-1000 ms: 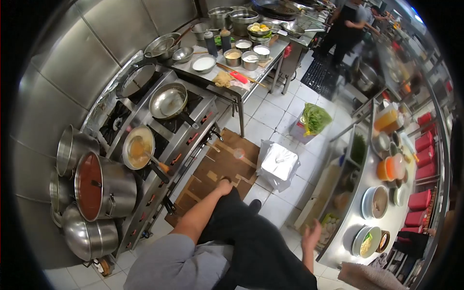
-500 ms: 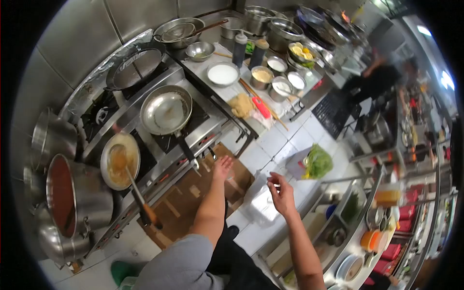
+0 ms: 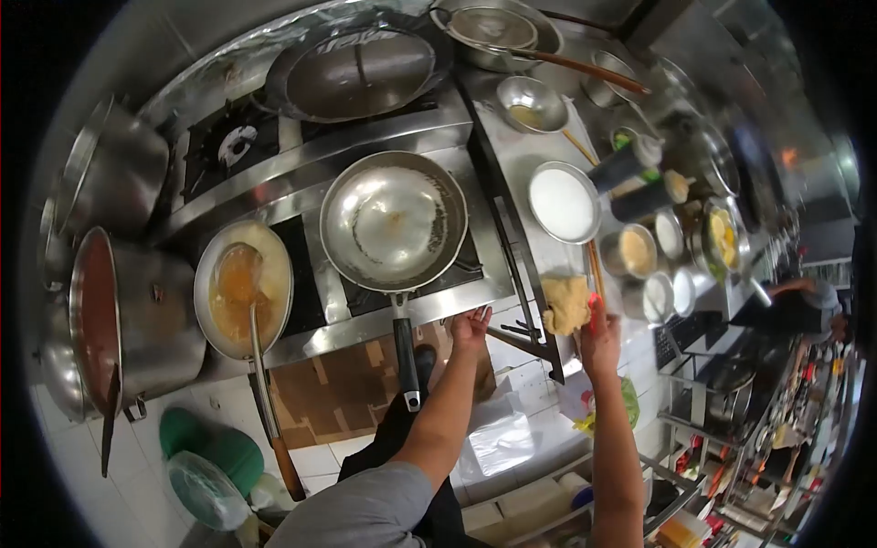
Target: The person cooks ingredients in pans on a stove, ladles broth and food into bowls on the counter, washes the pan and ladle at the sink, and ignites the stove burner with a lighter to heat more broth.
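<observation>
My left hand (image 3: pixel 470 329) is at the stove's front edge, fingers curled at the panel below the rim; what they hold, if anything, is hidden. Just left of it, the black handle (image 3: pixel 405 352) of a steel frying pan (image 3: pixel 393 221) sticks out over the edge. The pan sits on a burner with only a brownish residue inside. At the counter's near edge my right hand (image 3: pixel 600 347) closes on a red oblong thing (image 3: pixel 596 315), mostly covered by the fingers. A folded tan cloth (image 3: pixel 565 305) and a wooden stick (image 3: pixel 596 269) lie beside it.
Left on the stove, a pan (image 3: pixel 283 265) of brownish liquid holds a ladle (image 3: pixel 256 333) whose handle overhangs the edge. A large pot (image 3: pixel 160 310) of red sauce stands beyond. The counter carries a bowl of white contents (image 3: pixel 564 203) and squeeze bottles (image 3: pixel 626 164). Another person (image 3: pixel 804 310) stands far right.
My left hand has moved up from above the floor to the stove front. My right hand has reached forward and taken hold of the red thing. The view has turned right and moved nearer the stove.
</observation>
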### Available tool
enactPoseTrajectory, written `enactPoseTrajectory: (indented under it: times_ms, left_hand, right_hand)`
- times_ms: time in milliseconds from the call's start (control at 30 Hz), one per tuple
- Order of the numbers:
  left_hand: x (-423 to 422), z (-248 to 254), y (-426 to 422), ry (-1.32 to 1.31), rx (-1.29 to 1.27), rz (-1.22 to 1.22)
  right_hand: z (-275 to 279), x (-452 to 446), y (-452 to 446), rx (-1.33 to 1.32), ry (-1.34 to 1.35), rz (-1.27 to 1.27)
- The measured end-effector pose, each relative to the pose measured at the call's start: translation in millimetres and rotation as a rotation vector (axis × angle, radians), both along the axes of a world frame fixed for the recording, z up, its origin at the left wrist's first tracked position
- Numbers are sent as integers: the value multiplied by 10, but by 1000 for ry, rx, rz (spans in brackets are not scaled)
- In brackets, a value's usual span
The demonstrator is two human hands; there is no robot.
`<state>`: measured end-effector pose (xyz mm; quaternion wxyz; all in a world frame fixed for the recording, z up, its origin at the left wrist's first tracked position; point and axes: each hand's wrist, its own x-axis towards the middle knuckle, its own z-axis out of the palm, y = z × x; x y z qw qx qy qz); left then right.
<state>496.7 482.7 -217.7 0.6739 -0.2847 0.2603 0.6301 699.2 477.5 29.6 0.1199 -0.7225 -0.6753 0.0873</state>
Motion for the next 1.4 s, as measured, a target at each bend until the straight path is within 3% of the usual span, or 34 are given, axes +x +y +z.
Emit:
enactPoseTrajectory:
  times_ms: [67,100,133,233,300,367,433,467,533,567,633,667,733,767,933,1033,1100,1200,1333,1400]
  left_hand:
    - [4,98,7,6,-23,51]
    - [2,12,-42,-68,144,108]
    - [52,-47,-100,-74,142,134]
    - [-51,443,-200,14,109,11]
    - [-39,245,-492,101,147,-321]
    - [-78,469,-903,339,17,-670]
    - [-95,-16,-1497,388,169,-985]
    - [-87,-146,-1789,408,101,-1020]
    - [-92,-143,-2214,587,-68,-1148]
    - [-98,-206,-2478,511,-115,-1047]
    - [-140,-604,-2822,641,-153,-1345]
    - [-211,-504,-2761,645,-161,-1330]
    - [-316,-124,-2639,557,-226,-1052]
    - [-343,-108,-2590,638,-129,-1002]
    - [-476,101,-2381,715,-116,-945]
    - [-461,42,-2418,708,-207,-905]
    - [-533,41,-2389,745,-92,-1072]
    - [-501,114,-2394,730,-114,-969]
    - [-387,91,-2445,811,-177,-993]
    - [-379,30,-2557,543,-102,-820]
  right_hand:
    - [99,-23,-9,-140,-32,-35]
    - [124,-3,-25,-159,2,-42]
    - [122,101,-104,-112,-11,-32]
    - [501,112,-342,-16,-32,-31]
    - [762,41,-336,81,142,11]
    - [1185,-416,-172,-6,335,86]
    - [1167,-739,272,-121,398,220]
    - [1280,-1051,578,-163,207,321]
    - [1071,-1490,1216,-43,169,504]
    - [895,-1661,1591,-35,154,547]
    - [688,-2072,2183,38,113,623]
    - [530,-2243,2458,99,175,650]
    - [400,-2580,2819,96,134,678]
    - [287,-2691,2960,75,131,678]
    - [163,-3028,3276,19,-8,649]
    - [28,-2997,3419,47,12,690]
    - [81,-2948,3302,42,106,630]
    - [163,-2848,3126,68,146,662]
    - [195,-2889,3244,103,43,766]
    - [255,-2942,3232,54,14,718]
